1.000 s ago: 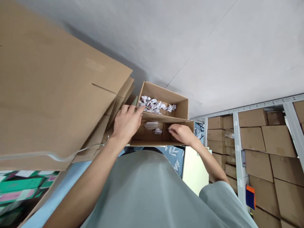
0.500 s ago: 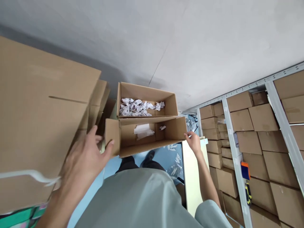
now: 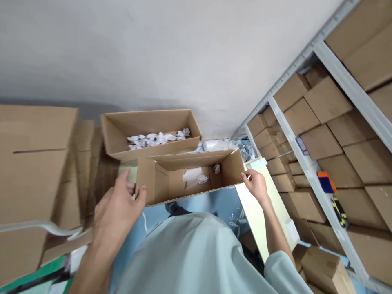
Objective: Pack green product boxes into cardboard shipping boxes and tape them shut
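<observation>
A long open cardboard box (image 3: 190, 196) is held between my two hands, with white paper scraps (image 3: 194, 176) lying inside. My left hand (image 3: 116, 208) grips its left end, thumb over the near edge and fingers behind it. At the right end, my right hand (image 3: 255, 185) pinches the wall by its corner. Just behind stands a second open carton (image 3: 153, 154), with crumpled printed paper (image 3: 156, 139) in its bottom.
Large cardboard boxes (image 3: 33, 171) stand at the left. A pale yellow board (image 3: 257, 212) lies under my right arm. On the right, a metal rack (image 3: 294, 122) is filled with brown cartons (image 3: 330, 98). Clear plastic wrap (image 3: 220, 145) sits beside the wall.
The view has swung to the right. The held box has come away from the carton behind it and shifted to the right of it. My left hand has closed on its left end.
</observation>
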Demonstrator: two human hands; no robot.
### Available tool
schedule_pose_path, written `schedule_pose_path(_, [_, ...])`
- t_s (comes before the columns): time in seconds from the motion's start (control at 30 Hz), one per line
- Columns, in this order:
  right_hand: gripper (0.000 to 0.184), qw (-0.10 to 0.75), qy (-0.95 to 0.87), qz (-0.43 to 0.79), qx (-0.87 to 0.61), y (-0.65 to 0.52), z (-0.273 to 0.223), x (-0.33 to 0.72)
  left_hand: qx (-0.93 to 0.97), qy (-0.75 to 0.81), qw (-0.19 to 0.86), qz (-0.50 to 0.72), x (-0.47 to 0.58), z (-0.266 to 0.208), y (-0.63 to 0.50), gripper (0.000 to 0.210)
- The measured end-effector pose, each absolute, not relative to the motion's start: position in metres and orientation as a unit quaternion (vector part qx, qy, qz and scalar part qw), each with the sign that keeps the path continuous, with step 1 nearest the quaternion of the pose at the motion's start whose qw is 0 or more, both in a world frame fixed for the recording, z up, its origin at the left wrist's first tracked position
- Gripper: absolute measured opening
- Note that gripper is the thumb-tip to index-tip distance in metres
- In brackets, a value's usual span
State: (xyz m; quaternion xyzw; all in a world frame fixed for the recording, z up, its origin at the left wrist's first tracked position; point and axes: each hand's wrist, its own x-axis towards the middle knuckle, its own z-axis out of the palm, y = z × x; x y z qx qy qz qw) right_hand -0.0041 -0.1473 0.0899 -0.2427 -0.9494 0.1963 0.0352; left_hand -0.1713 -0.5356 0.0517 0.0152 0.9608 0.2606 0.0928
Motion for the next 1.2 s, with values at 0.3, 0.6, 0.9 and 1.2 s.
schedule_pose_path(0.3, [0.039, 0.136, -0.843, 0.219, -0.471, -0.085, 0.086, 0.245, 0.240, 0.926, 0.157, 0.244, -0.087, 0.067, -0.326, 0.080])
schedule_pose_path(0.6, [0.043, 0.236, -0.686, 0.197, -0.659, -0.095, 0.057, 0.406, 0.484, 0.832, 0.184, 0.196, 0.012, 0.048, -0.152, 0.073])
schedule_pose_path(0.9, [0.051, 0.251, -0.608, 0.158, -0.737, -0.083, 0.039, 0.409, 0.599, 0.751, 0.196, 0.196, 0.015, 0.026, -0.054, 0.068])
schedule_pose_path(1.2, [0.065, 0.167, -0.586, 0.127, -0.783, -0.050, 0.061, 0.367, 0.630, 0.689, 0.234, 0.272, -0.028, 0.010, -0.007, 0.062])
